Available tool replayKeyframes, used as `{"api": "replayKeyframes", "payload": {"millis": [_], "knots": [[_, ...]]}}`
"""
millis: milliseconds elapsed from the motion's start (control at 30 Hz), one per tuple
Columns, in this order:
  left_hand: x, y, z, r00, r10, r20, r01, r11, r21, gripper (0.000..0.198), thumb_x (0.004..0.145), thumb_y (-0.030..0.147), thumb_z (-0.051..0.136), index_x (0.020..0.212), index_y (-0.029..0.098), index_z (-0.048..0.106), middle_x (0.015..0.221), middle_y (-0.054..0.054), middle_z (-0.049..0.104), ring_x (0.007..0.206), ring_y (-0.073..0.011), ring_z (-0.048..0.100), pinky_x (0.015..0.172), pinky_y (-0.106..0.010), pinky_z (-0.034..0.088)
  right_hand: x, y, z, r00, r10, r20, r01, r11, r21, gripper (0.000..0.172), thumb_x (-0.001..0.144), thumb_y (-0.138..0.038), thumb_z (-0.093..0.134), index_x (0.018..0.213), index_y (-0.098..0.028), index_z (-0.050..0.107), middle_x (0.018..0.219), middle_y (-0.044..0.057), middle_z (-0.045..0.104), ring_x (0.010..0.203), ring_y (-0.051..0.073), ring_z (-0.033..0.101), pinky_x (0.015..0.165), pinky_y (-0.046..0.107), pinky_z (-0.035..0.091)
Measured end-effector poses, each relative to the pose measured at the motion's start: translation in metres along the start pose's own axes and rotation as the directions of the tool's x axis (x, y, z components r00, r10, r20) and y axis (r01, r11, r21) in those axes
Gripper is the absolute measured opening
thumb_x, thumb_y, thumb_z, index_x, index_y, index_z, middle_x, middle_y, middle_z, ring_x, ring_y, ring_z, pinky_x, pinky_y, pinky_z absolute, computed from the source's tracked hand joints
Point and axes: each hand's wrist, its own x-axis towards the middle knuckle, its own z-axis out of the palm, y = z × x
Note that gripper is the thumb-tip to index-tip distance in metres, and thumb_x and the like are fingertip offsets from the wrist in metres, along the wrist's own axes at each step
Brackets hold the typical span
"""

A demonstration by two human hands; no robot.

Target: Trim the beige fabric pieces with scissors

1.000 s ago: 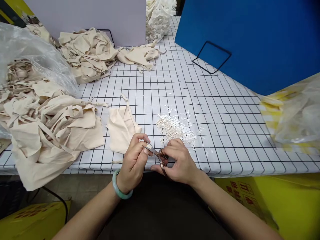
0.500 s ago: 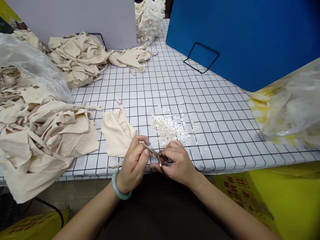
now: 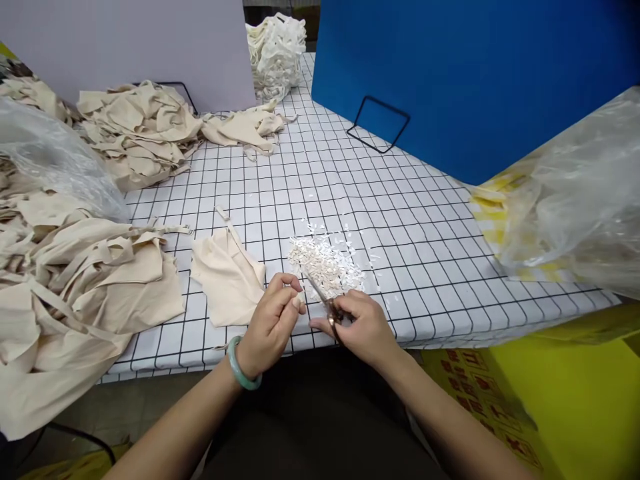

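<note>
The scissors (image 3: 320, 297) lie at the near edge of the surface. Their long axis runs from our right hand (image 3: 361, 327), which grips the handles, up toward the far-left corner. The blades pass just beside our left hand (image 3: 273, 325), the nearer one, whose fingertips are pinched on something too small to tell. We count one pair of scissors, one heap of white snippets (image 3: 327, 261) under the tips, and one loose beige cloth piece (image 3: 227, 279) to the left.

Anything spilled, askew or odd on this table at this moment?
Yes. Small white clippings lie strewn over the checked tablecloth just beyond the right hand, which holds scissors, with strays trailing rightward. At the left, the beige fabric pile droops over the table's near edge.
</note>
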Motion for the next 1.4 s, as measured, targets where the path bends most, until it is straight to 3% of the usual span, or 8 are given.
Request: {"api": "replayKeyframes", "payload": {"millis": [233, 433, 633, 800, 1000, 1100, 1200, 1400], "knots": [[-0.031, 0.017, -0.047, 0.994, -0.095, 0.047, 0.096, 0.995, -0.029, 0.033, 0.101, 0.027, 0.041, 0.072, 0.018, 0.054, 0.092, -0.007, 0.055, 0.083, -0.0179, 0.055, 0.076, -0.030, 0.048, 0.040, -0.008, -0.019, 0.996, 0.085, 0.008, -0.085, 0.990, 0.117, 0.028, 0.083, -0.047, 0.070, 0.096, -0.025, 0.058, 0.098, 0.008, 0.068, 0.090, 0.026, 0.066, 0.073, 0.037, 0.052], [-0.055, 0.018, -0.088, 0.994, -0.113, 0.017, 0.108, 0.978, 0.180, 0.035, 0.100, 0.028, 0.043, 0.067, 0.018, 0.051, 0.087, -0.007, 0.058, 0.079, -0.0180, 0.059, 0.072, -0.030, 0.050, 0.127, -0.048, 0.040, 0.987, -0.012, 0.162, -0.003, 0.995, 0.095, 0.013, 0.080, -0.029, 0.067, 0.083, -0.024, 0.055, 0.089, 0.004, 0.069, 0.081, 0.022, 0.064, 0.069, 0.035, 0.048], [-0.052, -0.005, -0.064, 0.949, 0.066, -0.307, 0.188, 0.664, 0.724, 0.014, 0.094, 0.029, 0.056, 0.092, 0.016, 0.060, 0.123, -0.017, 0.062, 0.119, -0.0327, 0.056, 0.103, -0.053, 0.045, 0.211, -0.071, 0.112, 0.993, -0.022, 0.117, 0.020, 1.000, 0.016, 0.018, 0.078, -0.019, 0.064, 0.090, -0.024, 0.051, 0.098, 0.004, 0.069, 0.092, 0.022, 0.061, 0.078, 0.033, 0.045], [-0.050, -0.033, -0.033, 0.970, -0.043, -0.239, 0.223, 0.544, 0.809, 0.054, 0.091, 0.024, 0.055, 0.144, 0.018, 0.046, 0.155, -0.015, 0.044, 0.146, -0.0360, 0.036, 0.119, -0.060, 0.029, 0.235, -0.088, 0.147, 0.997, -0.028, 0.078, 0.033, 0.998, -0.057, 0.017, 0.078, -0.022, 0.067, 0.083, -0.024, 0.051, 0.088, 0.007, 0.068, 0.090, 0.027, 0.059, 0.074, 0.036, 0.042], [-0.032, -0.037, -0.086, 0.990, -0.137, -0.038, 0.109, 0.553, 0.826, 0.048, 0.087, 0.009, 0.049, 0.132, 0.023, 0.058, 0.151, -0.012, 0.050, 0.145, -0.0354, 0.038, 0.115, -0.067, 0.028, 0.245, -0.077, 0.128, 0.996, -0.019, 0.087, 0.022, 0.999, -0.030, 0.013, 0.079, -0.016, 0.055, 0.090, -0.022, 0.051, 0.091, 0.007, 0.067, 0.083, 0.022, 0.060, 0.071, 0.032, 0.044], [-0.021, -0.020, -0.093, 0.986, 0.066, -0.155, 0.072, 0.668, 0.741, 0.025, 0.092, 0.015, 0.050, 0.113, 0.016, 0.063, 0.130, -0.016, 0.061, 0.129, -0.0342, 0.051, 0.106, -0.060, 0.041, 0.244, -0.069, 0.110, 0.992, -0.067, 0.105, 0.067, 0.998, 0.001, 0.020, 0.079, -0.016, 0.051, 0.099, -0.022, 0.051, 0.099, 0.006, 0.067, 0.085, 0.019, 0.060, 0.072, 0.030, 0.044], [-0.021, -0.005, -0.067, 0.982, 0.122, -0.141, -0.044, 0.884, 0.465, 0.014, 0.095, 0.018, 0.049, 0.094, 0.016, 0.063, 0.094, -0.009, 0.066, 0.095, -0.0228, 0.061, 0.084, -0.039, 0.054, 0.237, -0.066, 0.106, 0.963, -0.177, 0.205, 0.174, 0.984, 0.031, 0.020, 0.073, -0.014, 0.056, 0.091, -0.023, 0.054, 0.093, 0.002, 0.066, 0.084, 0.018, 0.058, 0.073, 0.028, 0.044], [-0.040, -0.009, -0.026, 0.944, -0.312, -0.106, 0.299, 0.946, -0.125, 0.016, 0.092, 0.025, 0.055, 0.090, 0.017, 0.068, 0.091, -0.008, 0.069, 0.088, -0.0217, 0.064, 0.084, -0.040, 0.053, 0.230, -0.052, 0.100, 0.899, -0.303, 0.315, 0.289, 0.953, 0.092, 0.021, 0.063, -0.009, 0.060, 0.072, -0.023, 0.047, 0.076, -0.002, 0.058, 0.074, 0.016, 0.050, 0.071, 0.028, 0.040]]}}
